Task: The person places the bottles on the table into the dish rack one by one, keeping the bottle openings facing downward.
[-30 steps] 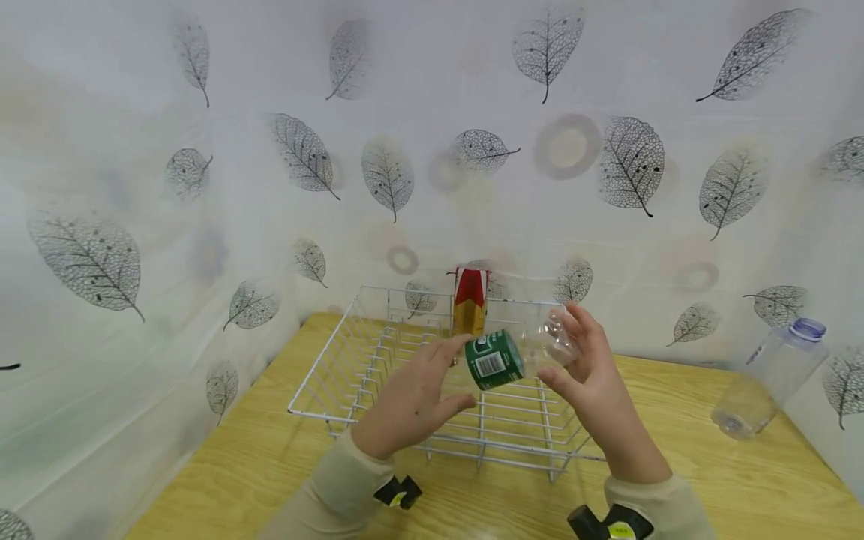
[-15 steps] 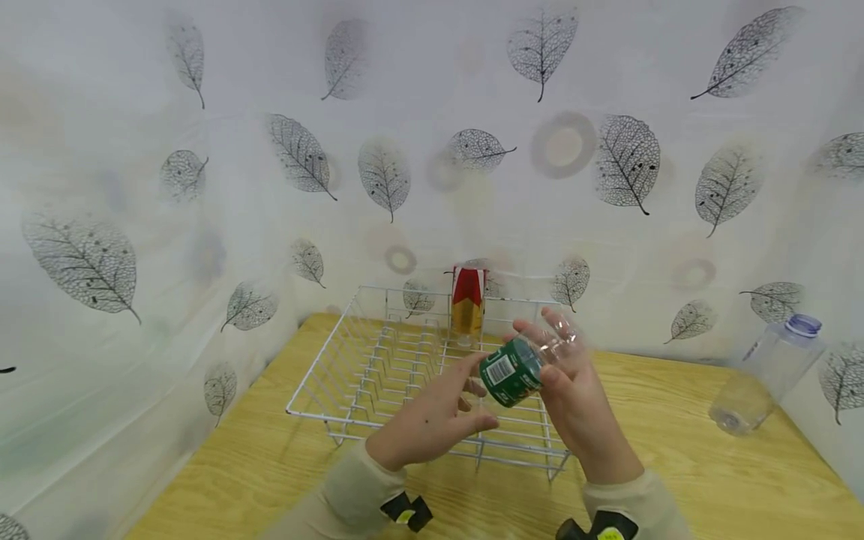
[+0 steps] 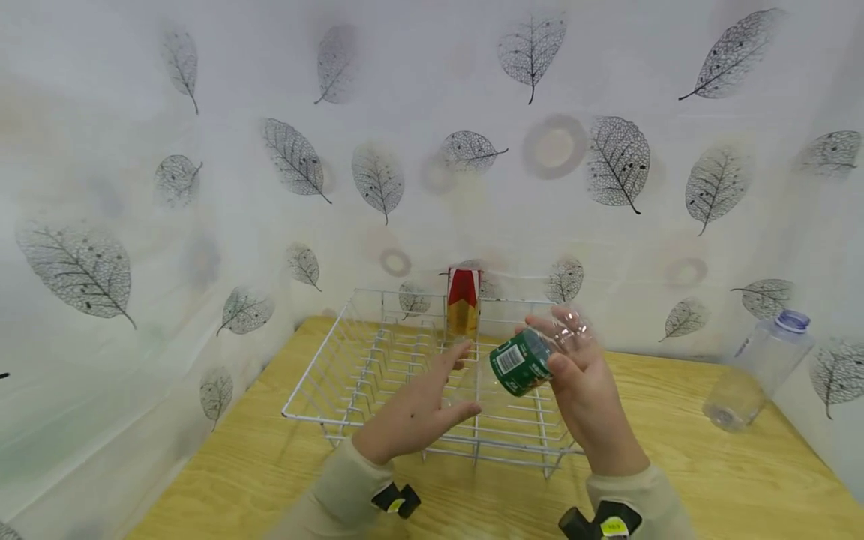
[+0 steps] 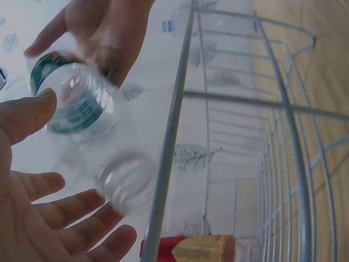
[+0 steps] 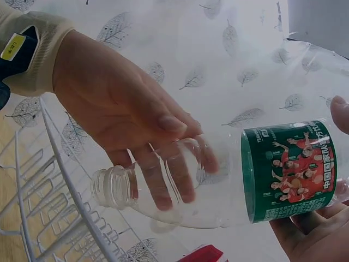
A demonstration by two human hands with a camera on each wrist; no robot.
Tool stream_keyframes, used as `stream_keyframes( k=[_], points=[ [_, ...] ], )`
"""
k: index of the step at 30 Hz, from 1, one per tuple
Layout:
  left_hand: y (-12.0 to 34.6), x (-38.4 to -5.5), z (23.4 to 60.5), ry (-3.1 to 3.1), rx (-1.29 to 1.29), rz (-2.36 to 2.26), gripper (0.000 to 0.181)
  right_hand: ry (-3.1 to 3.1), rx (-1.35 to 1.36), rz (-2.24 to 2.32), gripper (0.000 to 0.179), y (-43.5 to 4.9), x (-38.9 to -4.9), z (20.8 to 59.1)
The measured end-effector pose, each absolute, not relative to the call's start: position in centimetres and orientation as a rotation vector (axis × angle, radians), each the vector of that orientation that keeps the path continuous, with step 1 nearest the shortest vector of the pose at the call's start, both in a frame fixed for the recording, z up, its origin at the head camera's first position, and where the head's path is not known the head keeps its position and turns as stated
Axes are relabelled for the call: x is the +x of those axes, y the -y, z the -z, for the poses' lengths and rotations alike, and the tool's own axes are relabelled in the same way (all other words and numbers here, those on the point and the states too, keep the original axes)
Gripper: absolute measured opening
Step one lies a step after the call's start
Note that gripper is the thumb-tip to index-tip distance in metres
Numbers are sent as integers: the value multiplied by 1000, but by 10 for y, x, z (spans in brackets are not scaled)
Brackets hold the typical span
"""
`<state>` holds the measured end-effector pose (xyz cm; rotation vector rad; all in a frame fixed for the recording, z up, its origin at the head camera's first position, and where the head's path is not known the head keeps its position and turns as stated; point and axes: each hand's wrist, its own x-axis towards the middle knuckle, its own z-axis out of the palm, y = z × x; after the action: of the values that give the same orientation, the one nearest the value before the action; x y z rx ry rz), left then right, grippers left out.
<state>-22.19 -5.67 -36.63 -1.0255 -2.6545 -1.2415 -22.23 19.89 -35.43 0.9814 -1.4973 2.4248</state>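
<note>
A clear plastic bottle with a green label (image 3: 518, 365) is held tilted above the wire rack. My right hand (image 3: 594, 397) grips it at the base end, thumb on one side and fingers on the other. In the right wrist view the bottle's uncapped neck (image 5: 112, 186) points left, and red-clad figures cover the label. My left hand (image 3: 418, 412) is beside the neck end with its fingers spread. Through the clear wall its fingers (image 5: 155, 180) show behind the bottle; whether they touch it I cannot tell.
Below the hands stands a white wire rack (image 3: 285, 413) on a wooden table (image 3: 229, 480). A red-and-gold bottle (image 3: 463, 300) is upright at its back. To the right, a clear bottle with a purple neck (image 3: 756, 371) leans. A leaf-print curtain (image 3: 432, 97) encloses the back and left.
The bottle has moved right and its label end has turned, the right hand shifting its hold on it. My left hand first touched the bottle's other end and has now drawn back left.
</note>
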Motion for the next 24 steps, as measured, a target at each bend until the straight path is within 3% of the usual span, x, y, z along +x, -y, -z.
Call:
stream_keyframes(
  k=[8, 24],
  points=[
    [93, -239, 362, 2678, -866, 1210, 79, 1525, 896, -2380, 53, -210, -225, 352],
    [210, -285, 372, 2867, -477, 1047, 86, 1597, 780, -2343, 54, -221, -224, 349]
  ],
)
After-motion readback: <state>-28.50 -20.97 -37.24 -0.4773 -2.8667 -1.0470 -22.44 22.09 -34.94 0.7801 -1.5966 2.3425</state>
